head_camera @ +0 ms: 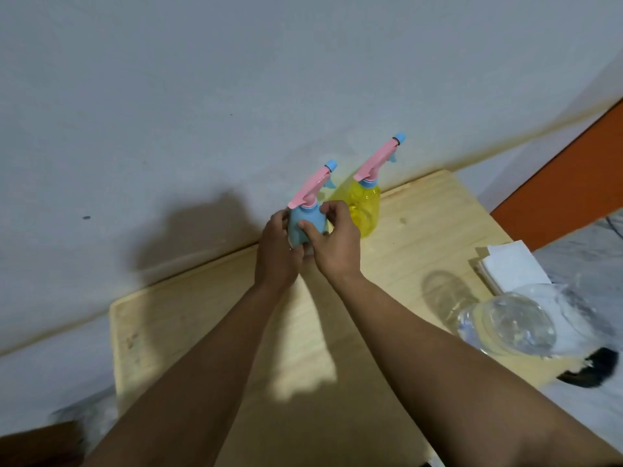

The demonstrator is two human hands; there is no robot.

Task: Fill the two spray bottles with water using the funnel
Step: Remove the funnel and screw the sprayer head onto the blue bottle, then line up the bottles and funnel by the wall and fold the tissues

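Gripping the blue spray bottle point(301, 227) at the far table point(421, 237) edge, left hand point(278, 254) and right hand point(332, 244) curl round it; yellow spray bottle point(365, 207) apparently just right.

A plain room in a home was suggested. A small pale wooden table point(421, 230) was set with its far edge against a bare white wall point(236, 79), a marbled tile floor point(590, 251) was seen past its right edge, and an orange-brown panel point(573, 190) rose beyond.
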